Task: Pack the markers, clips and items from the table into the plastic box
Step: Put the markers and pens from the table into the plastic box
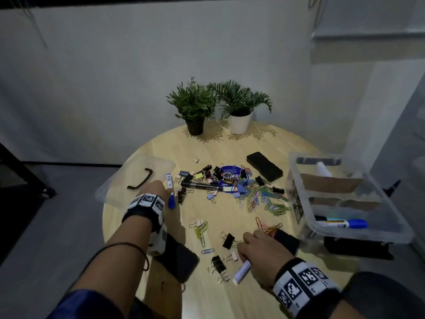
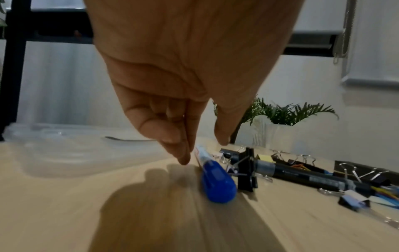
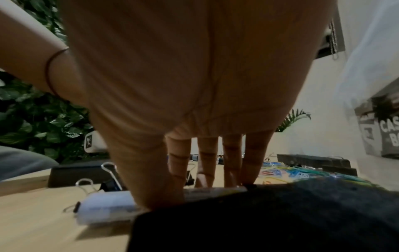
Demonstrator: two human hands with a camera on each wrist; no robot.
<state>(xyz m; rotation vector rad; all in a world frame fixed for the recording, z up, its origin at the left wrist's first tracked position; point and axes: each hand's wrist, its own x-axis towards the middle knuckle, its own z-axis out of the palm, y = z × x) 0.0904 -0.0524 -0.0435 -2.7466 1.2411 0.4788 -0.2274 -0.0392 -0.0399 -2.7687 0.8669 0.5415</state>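
Note:
A white marker with a blue cap (image 1: 170, 192) (image 2: 218, 185) lies on the round wooden table (image 1: 220, 293). My left hand (image 1: 161, 188) (image 2: 202, 150) hangs over its barrel, fingers (image 2: 183, 156) on one side and thumb on the other, apart from it. My right hand (image 1: 250, 252) (image 3: 190, 191) pinches a pale white marker (image 1: 241, 272) (image 3: 108, 207) that still lies on the table near the front. The clear plastic box (image 1: 358, 234) stands at the right with a blue-capped marker (image 1: 341, 223) inside. A pile of binder clips and coloured paper clips (image 1: 239, 187) and a black marker (image 1: 200, 185) fill the middle.
The box's clear lid (image 1: 135, 180) lies at the left. Two potted plants (image 1: 216, 107) stand at the back. A black eraser (image 1: 264, 166) lies behind the pile, another dark block (image 1: 286, 239) (image 3: 259, 221) beside my right hand, a black phone-like slab (image 1: 179, 261) under my left forearm.

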